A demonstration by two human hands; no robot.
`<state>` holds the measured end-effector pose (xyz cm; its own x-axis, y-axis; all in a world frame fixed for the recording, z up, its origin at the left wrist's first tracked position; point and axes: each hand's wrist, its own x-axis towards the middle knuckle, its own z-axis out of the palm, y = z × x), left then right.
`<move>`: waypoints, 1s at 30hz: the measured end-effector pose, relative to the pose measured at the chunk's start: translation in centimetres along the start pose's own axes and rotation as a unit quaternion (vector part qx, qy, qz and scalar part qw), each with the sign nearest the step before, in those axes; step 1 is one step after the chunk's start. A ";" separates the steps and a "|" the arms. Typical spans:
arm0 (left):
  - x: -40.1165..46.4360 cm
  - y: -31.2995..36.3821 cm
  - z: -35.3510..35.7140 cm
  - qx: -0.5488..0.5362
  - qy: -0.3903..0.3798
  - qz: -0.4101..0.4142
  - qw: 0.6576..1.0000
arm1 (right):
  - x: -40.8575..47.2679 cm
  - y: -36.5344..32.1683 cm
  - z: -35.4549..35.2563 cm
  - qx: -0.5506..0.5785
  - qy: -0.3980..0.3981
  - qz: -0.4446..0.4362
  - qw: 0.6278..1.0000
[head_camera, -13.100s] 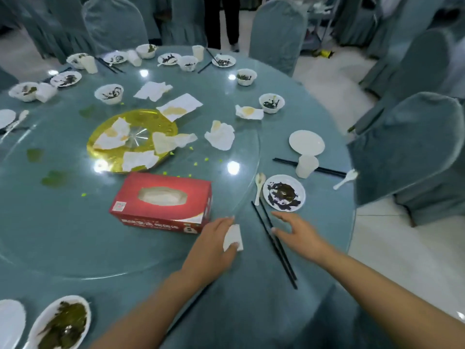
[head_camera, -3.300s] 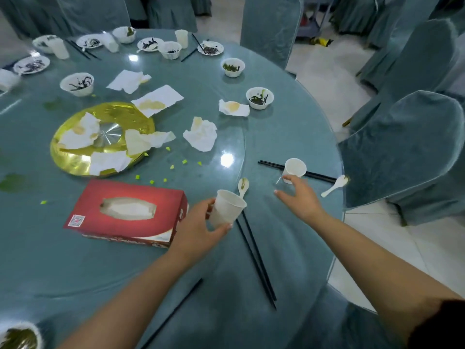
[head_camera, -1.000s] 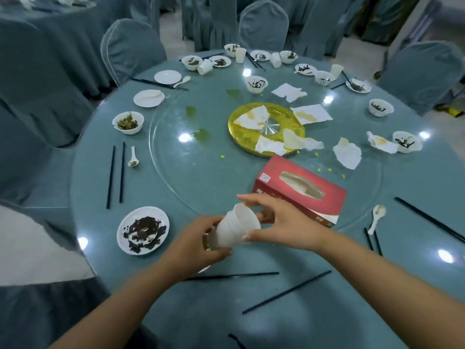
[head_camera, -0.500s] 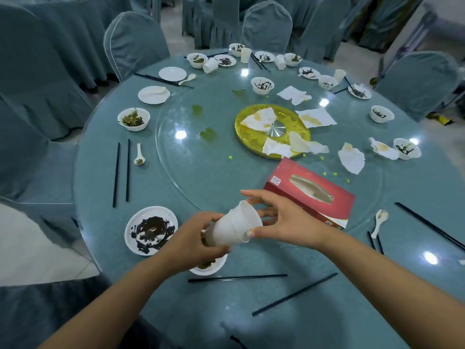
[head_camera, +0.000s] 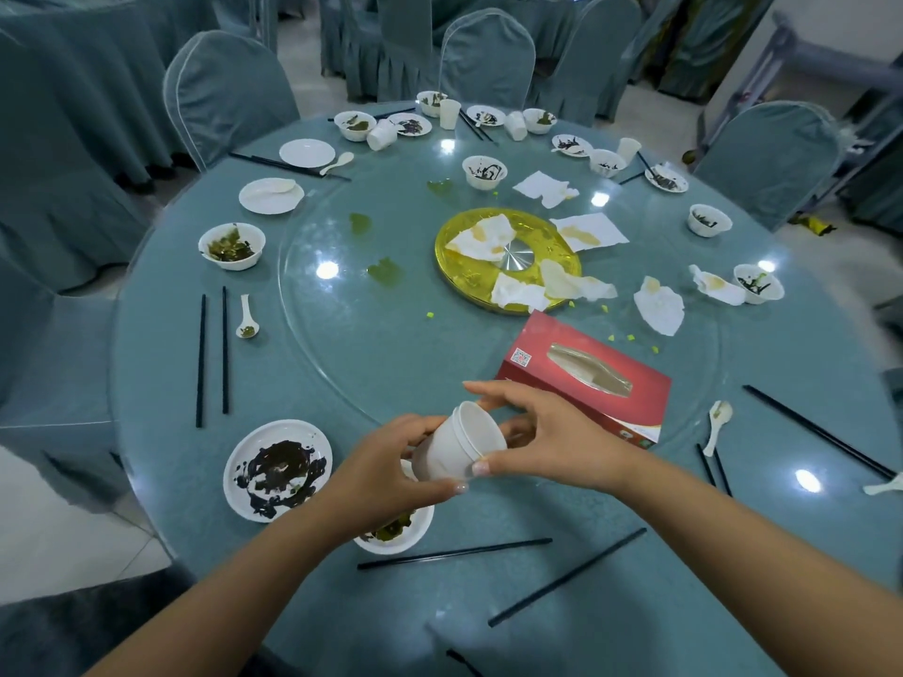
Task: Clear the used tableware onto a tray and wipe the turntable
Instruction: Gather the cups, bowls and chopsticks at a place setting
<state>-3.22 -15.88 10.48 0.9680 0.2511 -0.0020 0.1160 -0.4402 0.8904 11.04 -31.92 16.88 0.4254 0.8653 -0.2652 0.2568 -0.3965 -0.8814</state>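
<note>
Left hand [head_camera: 386, 476] grips the nested cups [head_camera: 457, 447], right hand [head_camera: 547, 444] pinches their rim; bowls, plates, chopsticks and napkins litter the worktop [head_camera: 342, 383], turntable [head_camera: 391, 344] unwiped, no tray visible.

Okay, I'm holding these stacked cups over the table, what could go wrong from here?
The stacked cups are tilted on their side between your left hand and right hand, so any dregs may spill. A dirty bowl sits right under your left wrist and could get knocked. Loose chopsticks near the table edge could roll off.
</note>
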 end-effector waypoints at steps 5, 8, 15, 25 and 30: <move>1.3 -1.4 1.6 0.067 -0.035 -0.020 0.997 | -0.3 2.4 0.6 -0.034 0.058 0.001 0.998; 1.7 -2.8 2.6 0.102 -0.039 -0.063 0.992 | -0.2 5.0 0.8 -0.160 0.096 0.008 0.982; 0.1 -6.1 3.6 0.176 -0.065 -0.126 0.974 | -0.4 12.1 3.7 -0.251 0.064 0.121 0.958; -1.7 -6.8 3.8 0.202 -0.078 -0.120 0.969 | -0.6 14.3 4.7 -0.258 0.053 0.144 0.954; -2.3 -5.9 5.7 0.226 -0.083 -0.074 0.968 | -1.9 14.2 4.1 -0.248 0.077 0.147 0.954</move>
<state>-4.83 -18.77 2.58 0.9517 0.2138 -0.2204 0.3044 -0.7513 0.5855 10.34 -37.95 3.30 0.6555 0.6538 -0.3780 0.4696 -0.7448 -0.4741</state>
